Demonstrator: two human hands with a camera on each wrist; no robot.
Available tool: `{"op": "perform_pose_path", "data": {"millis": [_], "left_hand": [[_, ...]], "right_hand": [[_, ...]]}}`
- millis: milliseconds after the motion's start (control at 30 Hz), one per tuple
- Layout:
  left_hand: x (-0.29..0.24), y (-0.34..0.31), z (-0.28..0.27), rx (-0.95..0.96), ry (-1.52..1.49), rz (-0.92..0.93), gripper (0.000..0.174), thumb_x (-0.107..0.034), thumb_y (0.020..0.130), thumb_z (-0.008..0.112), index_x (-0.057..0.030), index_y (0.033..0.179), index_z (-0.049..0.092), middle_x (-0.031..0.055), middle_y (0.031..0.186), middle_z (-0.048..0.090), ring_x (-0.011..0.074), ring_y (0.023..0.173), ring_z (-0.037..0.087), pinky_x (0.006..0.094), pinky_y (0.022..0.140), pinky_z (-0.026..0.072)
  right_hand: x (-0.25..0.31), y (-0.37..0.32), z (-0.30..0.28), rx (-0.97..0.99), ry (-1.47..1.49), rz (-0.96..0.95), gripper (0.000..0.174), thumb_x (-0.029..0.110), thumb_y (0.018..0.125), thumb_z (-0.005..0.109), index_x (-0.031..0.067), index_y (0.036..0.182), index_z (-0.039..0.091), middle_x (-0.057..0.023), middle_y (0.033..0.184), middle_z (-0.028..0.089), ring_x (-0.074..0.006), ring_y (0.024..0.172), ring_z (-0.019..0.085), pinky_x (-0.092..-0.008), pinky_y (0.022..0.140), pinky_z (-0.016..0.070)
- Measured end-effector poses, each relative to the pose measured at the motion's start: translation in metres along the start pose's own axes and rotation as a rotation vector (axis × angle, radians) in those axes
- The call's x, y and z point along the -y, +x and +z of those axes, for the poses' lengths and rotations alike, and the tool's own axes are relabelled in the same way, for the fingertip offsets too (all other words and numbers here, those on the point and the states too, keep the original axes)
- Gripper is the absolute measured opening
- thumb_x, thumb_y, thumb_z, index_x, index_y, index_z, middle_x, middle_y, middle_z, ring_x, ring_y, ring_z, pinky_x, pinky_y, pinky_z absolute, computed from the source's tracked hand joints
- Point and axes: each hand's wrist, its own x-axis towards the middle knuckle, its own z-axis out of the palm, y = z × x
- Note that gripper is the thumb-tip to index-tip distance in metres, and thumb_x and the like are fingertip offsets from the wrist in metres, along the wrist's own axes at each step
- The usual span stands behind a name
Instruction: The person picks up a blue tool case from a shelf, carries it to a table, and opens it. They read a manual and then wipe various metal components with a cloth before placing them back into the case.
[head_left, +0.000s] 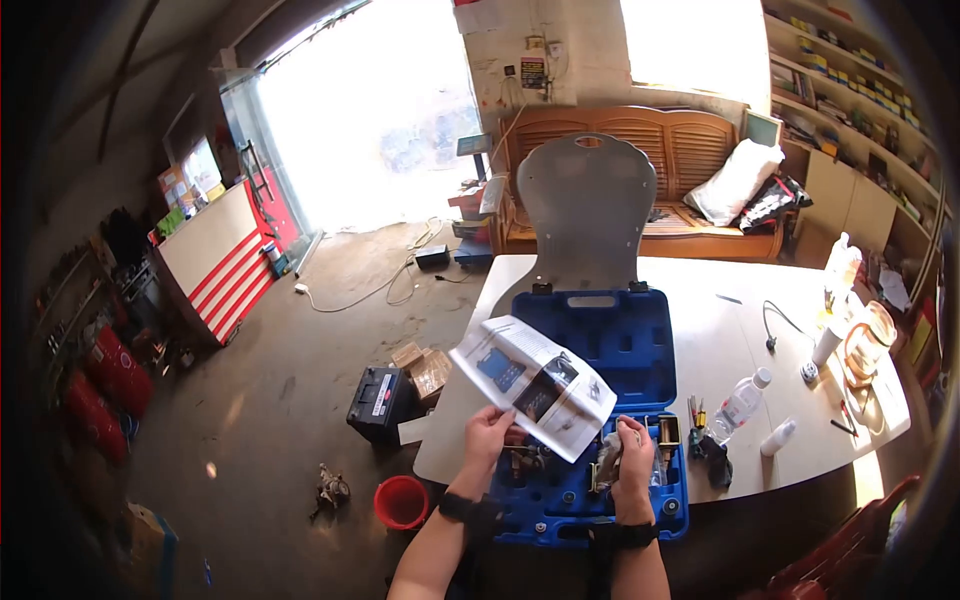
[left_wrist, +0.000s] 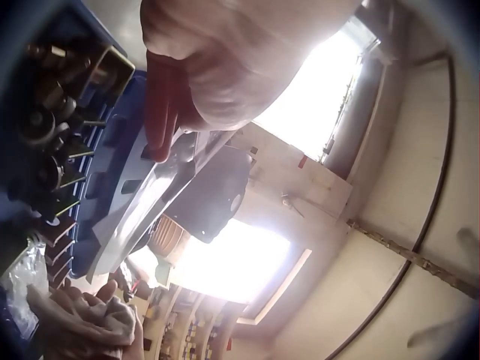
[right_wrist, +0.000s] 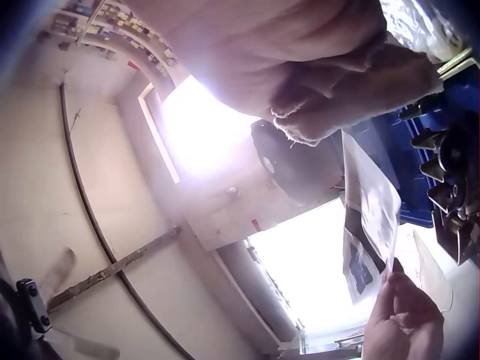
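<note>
My left hand (head_left: 484,446) pinches the lower left edge of a printed leaflet (head_left: 540,385) with pictures of a blue case on it. The sheet is tilted over an open blue tool case (head_left: 600,345). In my right hand (head_left: 633,462) is a crumpled, pale rag (head_left: 607,462), which hangs over the case's right half. From the left wrist, the rag (left_wrist: 82,322) shows bunched in the curled fingers. Metal tool parts (left_wrist: 52,120) sit in the case's slots, beside a clear plastic bag (left_wrist: 26,281). The leaflet hides part of the case in the head view.
The case lies on a white table (head_left: 740,300). To its right are screwdrivers (head_left: 697,415), a black item (head_left: 715,462), a water bottle (head_left: 742,400) and a white bottle (head_left: 778,437). A grey chair (head_left: 585,200) stands behind; a red bucket (head_left: 401,503) and a battery (head_left: 378,405) are on the left.
</note>
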Motion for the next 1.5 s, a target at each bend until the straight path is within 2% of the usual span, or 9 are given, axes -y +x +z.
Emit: {"op": "perform_pose_path", "data": {"millis": [233,400,533,767,933,1067,1267,1433,1500], "left_hand": [[0.018,0.115,0.048,0.121,0.367,0.168,0.012,-0.008,0.091,0.062,-0.0008,0.096,0.070,0.0039,0.081,0.070,0.0100,0.060,0.062,0.0233,0.047,0.0476],[-0.027,0.133,0.079,0.336,0.344,0.368,0.019,-0.010,0.090,0.064,0.0030,0.103,0.070,0.0063,0.090,0.074,0.0135,0.080,0.067,0.0268,0.075,0.0515],[-0.022,0.163,0.079,0.109,0.640,0.464,0.019,-0.010,0.088,0.066,0.0023,0.101,0.071,0.0059,0.086,0.074,0.0111,0.076,0.066,0.0259,0.072,0.0511],[-0.008,0.175,0.068,-0.210,1.197,0.345,0.021,-0.019,0.077,0.075,-0.0057,0.093,0.071,0.0106,0.086,0.072,0.0305,0.085,0.069,0.0411,0.077,0.0538],[0.003,0.133,0.046,-0.355,1.067,0.650,0.020,-0.012,0.076,0.075,-0.0043,0.094,0.070,0.0094,0.078,0.069,0.0284,0.075,0.067,0.0383,0.073,0.0538],[-0.003,0.047,0.002,-0.048,0.872,0.346,0.017,-0.009,0.079,0.074,-0.0051,0.095,0.072,0.0050,0.071,0.066,0.0136,0.066,0.063,0.0279,0.064,0.0501],[0.038,-0.034,-0.045,-0.057,0.927,0.214,0.048,-0.023,0.076,0.079,-0.0030,0.117,0.062,0.0149,0.099,0.063,0.0254,0.084,0.064,0.0360,0.074,0.0526],[0.050,-0.038,-0.059,0.002,0.933,0.126,0.035,-0.016,0.084,0.069,-0.0035,0.116,0.063,0.0189,0.105,0.064,0.0348,0.093,0.064,0.0415,0.082,0.0516],[0.048,-0.039,-0.062,0.029,0.970,0.097,0.033,-0.017,0.085,0.067,-0.0035,0.115,0.063,0.0191,0.106,0.064,0.0354,0.094,0.064,0.0423,0.082,0.0514]], "right_hand": [[0.006,0.009,-0.019,-0.059,0.063,-0.004,0.018,0.016,0.092,0.064,0.0027,0.104,0.061,-0.0015,0.087,0.061,-0.0088,0.073,0.058,-0.0226,0.063,0.0472],[0.026,0.003,-0.016,-0.061,0.075,0.037,0.016,0.016,0.092,0.064,0.0034,0.102,0.061,-0.0014,0.085,0.061,-0.0089,0.074,0.059,-0.0224,0.064,0.0481],[0.033,-0.004,-0.018,-0.042,0.092,0.043,0.014,0.015,0.093,0.063,0.0034,0.101,0.062,-0.0008,0.086,0.062,-0.0087,0.075,0.059,-0.0223,0.066,0.0481],[0.036,-0.002,-0.016,-0.061,0.094,0.061,0.013,0.014,0.093,0.061,0.0039,0.100,0.063,0.0006,0.086,0.062,-0.0077,0.074,0.058,-0.0218,0.066,0.0472],[0.035,0.003,-0.024,-0.066,0.133,0.063,0.013,0.015,0.093,0.063,0.0047,0.100,0.061,-0.0003,0.081,0.060,-0.0086,0.068,0.059,-0.0227,0.061,0.0487],[0.047,0.005,-0.031,-0.084,0.142,-0.015,0.015,0.016,0.093,0.063,0.0032,0.100,0.061,0.0003,0.083,0.060,-0.0075,0.072,0.057,-0.0216,0.063,0.0468],[0.051,0.026,-0.071,-0.210,0.036,-0.137,0.016,0.016,0.093,0.061,0.0015,0.099,0.061,-0.0006,0.085,0.060,-0.0060,0.074,0.056,-0.0211,0.063,0.0452],[0.037,0.052,-0.127,-0.462,-1.145,-0.540,0.030,0.024,0.087,0.065,0.0004,0.105,0.065,-0.0193,0.096,0.069,-0.0384,0.089,0.066,-0.0452,0.083,0.0508],[0.042,0.042,-0.125,-0.454,-1.335,-0.318,0.031,0.027,0.088,0.062,0.0009,0.105,0.066,-0.0206,0.097,0.069,-0.0395,0.093,0.066,-0.0467,0.084,0.0505]]}}
